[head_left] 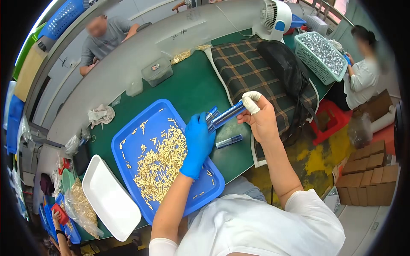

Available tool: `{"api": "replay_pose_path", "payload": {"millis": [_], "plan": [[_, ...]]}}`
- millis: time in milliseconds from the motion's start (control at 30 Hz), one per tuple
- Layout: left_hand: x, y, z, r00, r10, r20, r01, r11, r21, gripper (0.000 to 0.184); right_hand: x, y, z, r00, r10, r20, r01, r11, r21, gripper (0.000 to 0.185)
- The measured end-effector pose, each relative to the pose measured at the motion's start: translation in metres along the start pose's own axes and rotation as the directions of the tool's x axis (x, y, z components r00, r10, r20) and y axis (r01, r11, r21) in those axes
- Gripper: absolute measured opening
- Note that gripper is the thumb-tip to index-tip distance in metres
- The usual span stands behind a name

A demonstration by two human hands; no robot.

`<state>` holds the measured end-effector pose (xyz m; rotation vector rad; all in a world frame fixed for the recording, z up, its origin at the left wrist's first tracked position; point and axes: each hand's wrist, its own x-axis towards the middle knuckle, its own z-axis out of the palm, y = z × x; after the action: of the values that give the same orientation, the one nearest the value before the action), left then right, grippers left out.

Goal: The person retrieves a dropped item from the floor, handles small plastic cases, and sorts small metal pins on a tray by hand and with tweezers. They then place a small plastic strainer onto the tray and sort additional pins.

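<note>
My left hand [199, 143], in a blue glove, is closed around dark blue pen-like tubes with light printing. One longer blue tube [228, 115] slants up to the right, and my right hand [259, 116] pinches its far end. White finger covers sit on the thumb and a finger of the right hand. A shorter tube end [212, 112] shows beside the long one; how many the glove holds is hidden. Another dark tube [229, 141] lies on the green table below my hands. The left hand is over the edge of a blue tray [124, 147] holding many small brass-coloured pieces [160, 164].
A white tray [109, 196] stands left of the blue one. Behind are a lidded plastic box [157, 70], a plaid cloth [237, 64], a black bag [284, 68], a fan [273, 21] and a basket of metal parts [305, 53]. Other people sit around the table.
</note>
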<state>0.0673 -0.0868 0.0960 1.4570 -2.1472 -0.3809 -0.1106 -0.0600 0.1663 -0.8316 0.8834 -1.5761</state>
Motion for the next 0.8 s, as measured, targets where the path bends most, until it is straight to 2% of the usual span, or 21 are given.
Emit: {"api": "replay_pose_path", "payload": {"millis": [67,167,200,233,267,300,333,433,800], "plan": [[-0.001,-0.005,0.006,0.999,0.008,0.052,-0.012,0.997,0.072,0.065,-0.004,-0.001,0.000,1.000,0.005,0.001,-0.005,1.000,0.012,0.016],[-0.010,-0.001,-0.001,0.980,0.171,-0.107,-0.138,0.956,0.261,0.061,-0.009,0.000,0.000,1.000,0.022,0.010,-0.022,0.999,0.029,0.016],[-0.014,0.002,-0.006,0.981,0.165,-0.105,-0.133,0.956,0.263,0.061,-0.010,0.002,0.000,0.999,0.030,0.020,-0.030,0.999,0.029,0.016],[-0.019,0.007,-0.012,0.996,0.039,-0.077,-0.045,0.997,-0.067,0.059,-0.010,0.003,0.000,0.999,0.038,0.030,-0.039,0.999,0.031,0.015],[-0.024,0.014,-0.020,0.997,-0.075,-0.011,0.064,0.920,-0.386,0.058,-0.011,0.006,0.001,0.998,0.048,0.042,-0.050,0.998,0.032,0.015],[-0.028,0.019,-0.028,0.983,-0.162,0.084,0.177,0.735,-0.655,0.056,-0.012,0.008,0.003,0.997,0.056,0.048,-0.058,0.998,0.035,0.015],[-0.033,0.023,-0.036,0.982,-0.172,0.082,0.183,0.736,-0.652,0.056,-0.013,0.010,0.005,0.996,0.066,0.060,-0.068,0.997,0.037,0.015],[-0.043,0.034,-0.054,0.937,-0.239,0.254,0.339,0.460,-0.820,0.050,-0.015,0.015,0.010,0.993,0.087,0.086,-0.091,0.995,0.042,0.015],[-0.050,0.037,-0.058,0.939,-0.287,0.190,0.277,0.302,-0.912,0.048,-0.017,0.020,0.014,0.991,0.107,0.080,-0.109,0.994,0.020,0.015]]}}
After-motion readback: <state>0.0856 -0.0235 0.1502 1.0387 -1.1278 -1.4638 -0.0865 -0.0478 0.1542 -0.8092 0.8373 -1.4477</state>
